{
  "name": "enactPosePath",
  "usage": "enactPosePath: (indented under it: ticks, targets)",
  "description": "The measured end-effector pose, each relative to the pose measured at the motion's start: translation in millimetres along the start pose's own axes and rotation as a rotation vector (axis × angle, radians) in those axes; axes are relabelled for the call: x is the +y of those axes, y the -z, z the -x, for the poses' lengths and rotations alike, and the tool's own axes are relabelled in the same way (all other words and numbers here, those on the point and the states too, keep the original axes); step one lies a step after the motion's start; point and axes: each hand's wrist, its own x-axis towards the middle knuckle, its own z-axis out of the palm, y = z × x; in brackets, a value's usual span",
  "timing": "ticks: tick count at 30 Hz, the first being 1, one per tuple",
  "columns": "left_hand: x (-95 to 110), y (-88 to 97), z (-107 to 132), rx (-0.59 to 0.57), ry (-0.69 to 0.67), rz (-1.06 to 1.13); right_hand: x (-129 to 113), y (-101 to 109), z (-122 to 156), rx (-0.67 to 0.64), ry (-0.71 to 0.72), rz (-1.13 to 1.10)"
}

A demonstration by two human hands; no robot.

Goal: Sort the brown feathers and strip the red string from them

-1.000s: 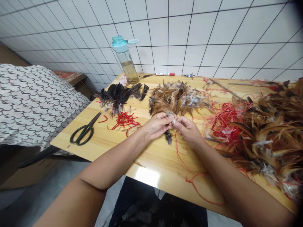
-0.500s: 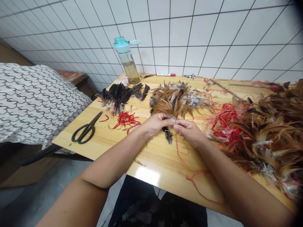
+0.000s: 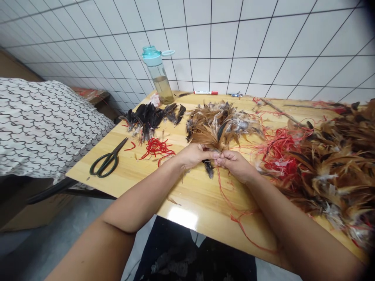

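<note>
Between my two hands is a small bunch of brown feathers, its tips fanned away from me. My left hand pinches the quill end from the left. Close against it, my right hand is also closed at the quills, thumb and forefinger pressed together. A red string hangs from under my fingers and trails over the table toward my right forearm. A dark feather lies below my left hand. Behind the bunch spreads a pile of brown and grey feathers.
Black scissors lie at the left, near red string pieces and black feathers. A water bottle and a red marker stand and lie by the tiled wall. A large brown feather heap and tangled red string cover the right.
The bunch's feathers have tilted slightly, and a dark feather in it now shows more. My fingertips have shifted a little at the quills, still close together.
</note>
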Motion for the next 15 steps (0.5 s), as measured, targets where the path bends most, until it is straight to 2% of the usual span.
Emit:
enactPosePath:
  ticks: [3,5,8,10,11,13,15]
  targets:
    - [4,-2.5,0,0.009,-0.063,-0.021,5,-1,0,0.072,0.015,-0.011]
    - [9,0.7,-2,0.06,-0.137,-0.02,7,-2,0,0.113,0.021,-0.029]
    - [18,15.6,-4,0.269,-0.264,-0.062,7,-2,-1,0.191,0.012,-0.084]
    - [24,28.6,-4,0.409,-0.284,-0.227,5,-2,-1,0.257,-0.009,-0.14]
    - [27,34.2,-3,0.438,-0.273,-0.351,5,-2,-2,0.288,-0.021,-0.172]
    - [32,41.1,1,0.389,-0.243,-0.626,4,-1,-3,0.353,-0.028,-0.231]
    - [35,41.6,5,0.26,-0.214,-0.863,4,0,-4,0.413,-0.013,-0.27]
